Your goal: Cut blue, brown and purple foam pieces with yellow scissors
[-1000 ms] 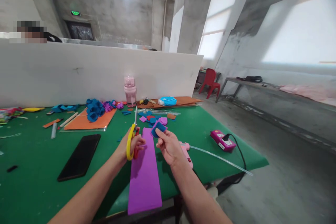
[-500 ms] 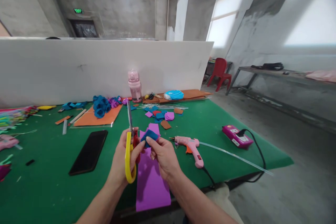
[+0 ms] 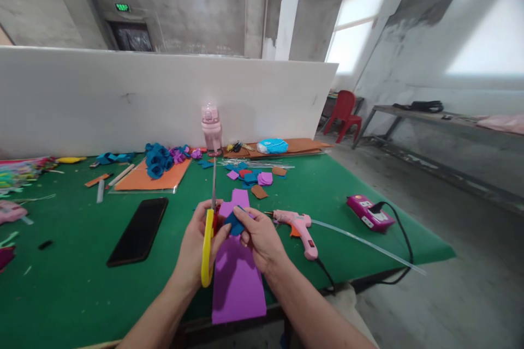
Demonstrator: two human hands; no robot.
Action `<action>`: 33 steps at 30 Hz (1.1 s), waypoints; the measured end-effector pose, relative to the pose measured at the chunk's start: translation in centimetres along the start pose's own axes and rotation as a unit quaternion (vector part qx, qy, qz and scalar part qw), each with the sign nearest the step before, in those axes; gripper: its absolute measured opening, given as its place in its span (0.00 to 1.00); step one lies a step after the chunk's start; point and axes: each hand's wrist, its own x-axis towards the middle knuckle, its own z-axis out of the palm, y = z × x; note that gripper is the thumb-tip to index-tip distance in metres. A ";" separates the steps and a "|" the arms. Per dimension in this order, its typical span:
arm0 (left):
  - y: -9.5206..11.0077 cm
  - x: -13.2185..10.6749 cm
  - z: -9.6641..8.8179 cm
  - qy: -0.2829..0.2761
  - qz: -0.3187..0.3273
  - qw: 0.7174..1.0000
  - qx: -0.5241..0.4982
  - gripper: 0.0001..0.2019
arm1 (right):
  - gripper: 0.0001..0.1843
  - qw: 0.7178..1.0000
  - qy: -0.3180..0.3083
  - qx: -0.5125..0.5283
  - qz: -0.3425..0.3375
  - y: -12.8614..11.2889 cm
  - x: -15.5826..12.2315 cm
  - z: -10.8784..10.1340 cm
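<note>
My left hand [image 3: 196,245] is closed round the yellow handle of a pair of scissors [image 3: 208,240], whose blades point away from me. My right hand [image 3: 257,237] pinches a small blue foam piece [image 3: 234,222] right beside the scissors' pivot. Both hands hover over a long purple foam strip [image 3: 237,272] that lies on the green table [image 3: 69,278] and overhangs its near edge.
A black phone [image 3: 138,230] lies left of my hands. A pink glue gun [image 3: 297,226] with a clear glue stick and a pink power strip [image 3: 369,212] lie to the right. Foam scraps, blue and purple foam flowers [image 3: 161,156] and a pink bottle [image 3: 211,128] stand before a white partition.
My two hands have come together and lower, and the blue piece now sits against the scissors. The view has tilted down slightly.
</note>
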 end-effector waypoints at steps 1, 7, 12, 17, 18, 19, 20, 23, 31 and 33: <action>-0.1 -0.1 0.0 0.004 0.004 1.000 0.001 0.23 | 0.19 1.000 -0.006 0.001 0.008 -0.1 0.0 -0.1; -0.6 0.0 -0.3 0.050 0.028 0.998 0.013 0.22 | 0.20 0.998 -0.031 -0.003 0.052 -0.5 -0.2 -0.4; -1.2 0.0 0.0 0.032 0.021 0.999 0.000 0.23 | 0.18 0.999 -0.023 0.013 0.033 0.0 -0.4 -0.2; -1.0 -0.1 -0.4 0.021 0.074 0.992 0.098 0.20 | 0.18 0.994 0.003 0.089 0.059 -0.6 -0.4 0.0; -0.7 -0.2 -0.7 0.010 0.089 0.984 0.152 0.20 | 0.18 0.994 0.011 0.095 0.054 -0.8 -0.4 -0.1; -0.3 -0.2 -1.1 -0.007 0.103 0.972 0.212 0.19 | 0.18 0.994 0.019 0.099 0.042 -1.1 -0.3 -0.2; 0.2 -0.3 -1.5 -0.028 0.114 0.955 0.272 0.19 | 0.18 0.994 0.026 0.100 0.026 -1.4 -0.2 -0.5; 1.7 -0.5 -2.6 -0.098 0.122 0.907 0.392 0.15 | 0.17 0.994 0.028 0.107 -0.010 -2.1 0.2 -1.3; 2.2 -0.7 -3.0 -0.203 0.069 0.804 0.554 0.21 | 0.18 0.991 0.029 0.131 -0.011 -2.3 0.5 -1.8; 2.2 -0.8 -2.8 -0.211 0.061 0.780 0.586 0.23 | 0.19 0.991 0.025 0.127 -0.020 -2.4 0.4 -1.8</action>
